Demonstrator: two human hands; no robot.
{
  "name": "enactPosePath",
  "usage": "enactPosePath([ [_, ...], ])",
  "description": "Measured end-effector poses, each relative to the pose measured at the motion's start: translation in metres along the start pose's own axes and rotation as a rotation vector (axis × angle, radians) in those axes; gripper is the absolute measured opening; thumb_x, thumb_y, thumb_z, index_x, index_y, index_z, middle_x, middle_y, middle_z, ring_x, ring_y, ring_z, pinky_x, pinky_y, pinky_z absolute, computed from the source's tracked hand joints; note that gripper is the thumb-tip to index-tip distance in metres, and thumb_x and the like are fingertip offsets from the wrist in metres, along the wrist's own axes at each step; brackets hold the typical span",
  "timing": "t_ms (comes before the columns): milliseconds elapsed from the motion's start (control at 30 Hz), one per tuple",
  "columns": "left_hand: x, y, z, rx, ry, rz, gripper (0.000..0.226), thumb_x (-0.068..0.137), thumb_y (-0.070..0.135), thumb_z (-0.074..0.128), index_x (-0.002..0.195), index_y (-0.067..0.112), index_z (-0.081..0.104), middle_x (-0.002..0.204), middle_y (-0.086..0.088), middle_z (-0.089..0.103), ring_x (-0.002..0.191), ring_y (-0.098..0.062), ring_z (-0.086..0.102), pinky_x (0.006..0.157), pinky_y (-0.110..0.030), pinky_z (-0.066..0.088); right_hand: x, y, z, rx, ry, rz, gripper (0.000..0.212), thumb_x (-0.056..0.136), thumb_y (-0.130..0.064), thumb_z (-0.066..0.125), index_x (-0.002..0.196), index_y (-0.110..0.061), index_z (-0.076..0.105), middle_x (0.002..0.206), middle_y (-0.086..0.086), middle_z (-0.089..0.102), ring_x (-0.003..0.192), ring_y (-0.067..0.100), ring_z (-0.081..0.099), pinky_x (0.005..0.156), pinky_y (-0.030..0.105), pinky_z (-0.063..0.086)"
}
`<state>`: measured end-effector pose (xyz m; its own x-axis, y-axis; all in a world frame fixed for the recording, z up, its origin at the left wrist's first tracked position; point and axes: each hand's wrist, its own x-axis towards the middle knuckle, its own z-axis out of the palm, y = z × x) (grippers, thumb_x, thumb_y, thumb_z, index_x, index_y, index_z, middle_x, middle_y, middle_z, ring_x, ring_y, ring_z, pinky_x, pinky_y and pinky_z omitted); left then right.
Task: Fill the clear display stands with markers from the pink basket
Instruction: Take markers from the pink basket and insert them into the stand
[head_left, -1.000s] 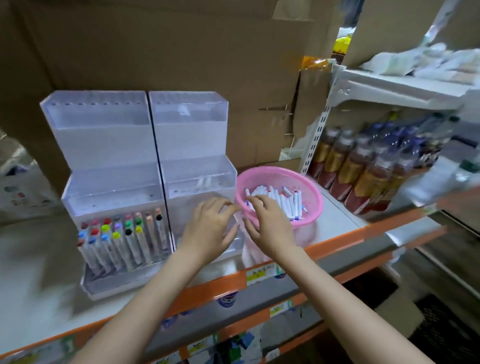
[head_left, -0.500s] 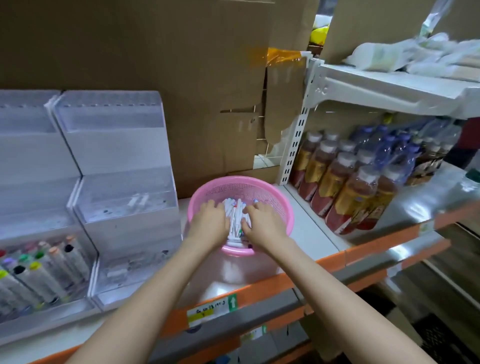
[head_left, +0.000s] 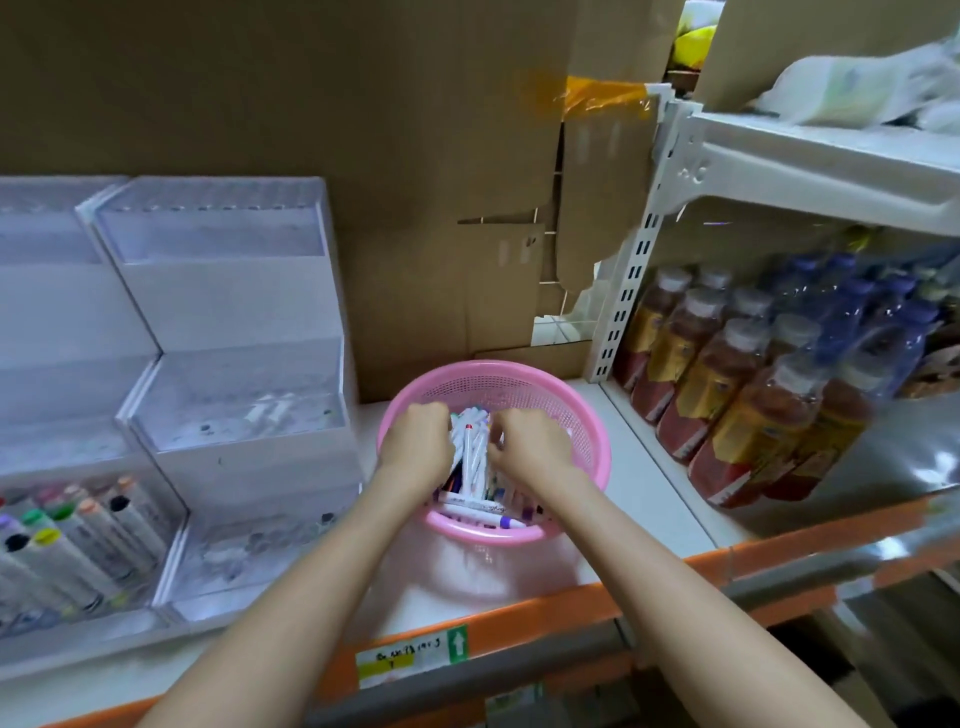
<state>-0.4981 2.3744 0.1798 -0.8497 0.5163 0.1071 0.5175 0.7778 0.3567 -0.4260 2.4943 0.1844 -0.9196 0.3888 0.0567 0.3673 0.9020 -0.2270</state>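
A pink basket (head_left: 566, 395) stands on the white shelf and holds several white markers (head_left: 470, 452) with coloured caps. Both my hands are inside it. My left hand (head_left: 415, 447) and my right hand (head_left: 530, 447) curl round a bunch of markers from either side, lifting the bunch's far end. Left of the basket stands a clear stepped display stand (head_left: 239, 374) with two markers on its middle step. A second clear stand (head_left: 62, 364) at the far left has several colour-capped markers (head_left: 88, 535) in its lowest row.
Brown cardboard (head_left: 311, 104) backs the shelf. Right of a white perforated upright (head_left: 634, 280), shrink-wrapped bottles (head_left: 737, 395) fill the neighbouring shelf. The shelf's orange front edge (head_left: 545, 613) carries a price label. A white upper shelf (head_left: 831, 156) holds wrapped packs.
Both hands went from the front of the stand into the basket and closed round a bunch of markers. The view swung right, pushing the stands toward the left edge.
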Motion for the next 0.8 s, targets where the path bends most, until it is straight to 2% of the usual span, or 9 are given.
enactPosePath([
  [100, 0.004, -0.002, 0.003, -0.025, -0.018, 0.005, 0.019, 0.082, 0.004, 0.054, 0.098, 0.01, 0.062, 0.094, -0.008, 0.066, 0.087, -0.026, 0.06, 0.071, -0.036, 0.049, 0.006, 0.007, 0.001, 0.016, -0.04, 0.062, 0.006, 0.085, -0.016, 0.057, 0.082, -0.012, 0.06, 0.078, 0.005, 0.062, 0.075, 0.025, 0.059, 0.055, 0.031, 0.044],
  [200, 0.008, -0.004, 0.005, -0.104, -0.022, 0.011, 0.022, 0.078, 0.007, 0.059, 0.1, 0.011, 0.063, 0.09, -0.004, 0.066, 0.084, -0.022, 0.061, 0.071, -0.034, 0.05, 0.011, 0.01, 0.003, 0.02, -0.055, 0.092, 0.018, 0.087, -0.027, 0.058, 0.078, -0.013, 0.051, 0.076, 0.004, 0.058, 0.077, 0.025, 0.06, 0.055, 0.031, 0.042],
  [367, 0.008, -0.003, 0.005, -0.169, -0.016, 0.012, 0.026, 0.079, 0.006, 0.059, 0.104, 0.012, 0.063, 0.088, -0.002, 0.066, 0.08, -0.018, 0.061, 0.073, -0.036, 0.054, 0.019, 0.011, 0.005, -0.055, -0.084, 0.139, 0.028, 0.094, -0.041, 0.052, 0.087, -0.014, 0.051, 0.086, 0.004, 0.057, 0.083, 0.025, 0.057, 0.064, 0.032, 0.041],
  [500, 0.007, -0.005, 0.007, -0.185, -0.007, 0.018, 0.033, 0.078, 0.007, 0.058, 0.111, 0.013, 0.063, 0.094, -0.003, 0.068, 0.084, -0.019, 0.062, 0.072, -0.033, 0.053, 0.023, 0.011, 0.011, -0.168, -0.084, 0.162, 0.045, 0.094, -0.054, 0.046, 0.101, -0.012, 0.06, 0.097, 0.006, 0.062, 0.093, 0.026, 0.06, 0.074, 0.034, 0.045],
  [667, 0.006, -0.006, 0.007, -0.188, -0.001, 0.033, 0.035, 0.078, 0.008, 0.059, 0.112, 0.012, 0.063, 0.097, -0.006, 0.069, 0.086, -0.02, 0.062, 0.072, -0.03, 0.051, 0.023, 0.007, 0.013, -0.302, -0.106, 0.18, 0.054, 0.096, -0.057, 0.037, 0.114, -0.012, 0.061, 0.113, 0.012, 0.062, 0.106, 0.029, 0.056, 0.09, 0.038, 0.046],
  [800, 0.007, -0.006, 0.008, -0.196, 0.009, 0.036, 0.036, 0.079, 0.007, 0.059, 0.114, 0.012, 0.063, 0.1, -0.004, 0.069, 0.087, -0.018, 0.062, 0.073, -0.029, 0.052, 0.02, 0.01, 0.01, -0.176, -0.102, 0.143, 0.046, 0.096, -0.052, 0.043, 0.099, -0.01, 0.061, 0.102, 0.01, 0.062, 0.092, 0.026, 0.055, 0.071, 0.034, 0.042],
])
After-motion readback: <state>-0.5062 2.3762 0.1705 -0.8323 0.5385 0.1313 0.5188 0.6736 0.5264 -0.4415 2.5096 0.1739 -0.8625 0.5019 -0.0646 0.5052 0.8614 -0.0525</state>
